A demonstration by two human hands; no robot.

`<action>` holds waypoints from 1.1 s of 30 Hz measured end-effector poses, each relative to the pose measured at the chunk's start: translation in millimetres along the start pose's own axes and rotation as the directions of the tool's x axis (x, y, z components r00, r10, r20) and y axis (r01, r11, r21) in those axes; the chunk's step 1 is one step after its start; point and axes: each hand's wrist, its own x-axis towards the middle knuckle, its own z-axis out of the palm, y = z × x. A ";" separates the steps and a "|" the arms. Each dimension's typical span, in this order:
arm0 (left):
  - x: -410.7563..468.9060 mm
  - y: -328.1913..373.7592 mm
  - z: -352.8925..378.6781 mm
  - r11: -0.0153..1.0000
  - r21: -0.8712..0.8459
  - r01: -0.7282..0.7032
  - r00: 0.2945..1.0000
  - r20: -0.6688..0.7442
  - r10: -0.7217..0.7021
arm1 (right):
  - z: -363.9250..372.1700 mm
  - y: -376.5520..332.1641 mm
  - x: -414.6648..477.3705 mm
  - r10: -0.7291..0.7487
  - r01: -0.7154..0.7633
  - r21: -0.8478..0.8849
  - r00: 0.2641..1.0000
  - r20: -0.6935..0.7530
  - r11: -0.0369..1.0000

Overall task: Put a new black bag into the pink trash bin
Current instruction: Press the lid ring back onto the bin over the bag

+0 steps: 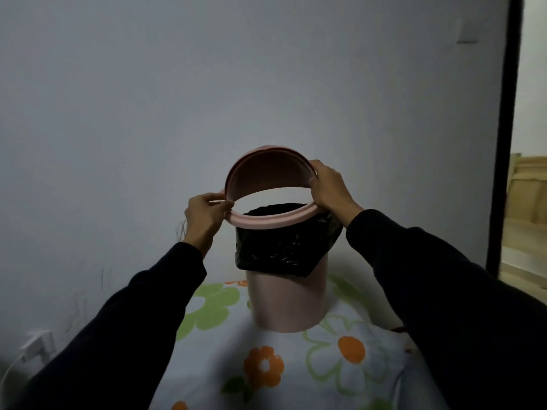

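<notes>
The pink trash bin (288, 303) stands upright on a flowered cloth, close to the wall. A black bag (281, 247) lines it, with its edge folded down over the outside of the upper half. Just above the bin's mouth I hold a pink rim ring (268, 218), tilted with its far side raised. My left hand (205, 217) grips the ring's left side and my right hand (330, 187) grips its right side. Both arms are in dark sleeves.
The flowered cloth (266, 368) with orange and green flowers covers the surface under the bin. A plain grey wall (207, 84) rises right behind. A white plug and cable (35, 346) sit low on the left. A dark door frame (503, 143) stands at the right.
</notes>
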 end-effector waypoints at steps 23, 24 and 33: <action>6.0 -11.7 45.2 0.967 0.251 -0.042 0.999 0.023 0.037 | 12.2 54.9 -5.6 0.204 -0.202 -0.031 0.975 0.090 0.979; 7.1 -13.3 45.2 0.967 0.252 -0.038 0.999 0.025 0.033 | 12.8 56.0 -6.1 0.210 -0.210 -0.013 0.972 0.105 0.978; 17.0 -34.9 43.5 0.973 0.220 0.064 0.985 0.144 -0.097 | 23.0 62.0 -7.3 0.293 -0.316 0.068 0.928 0.230 0.946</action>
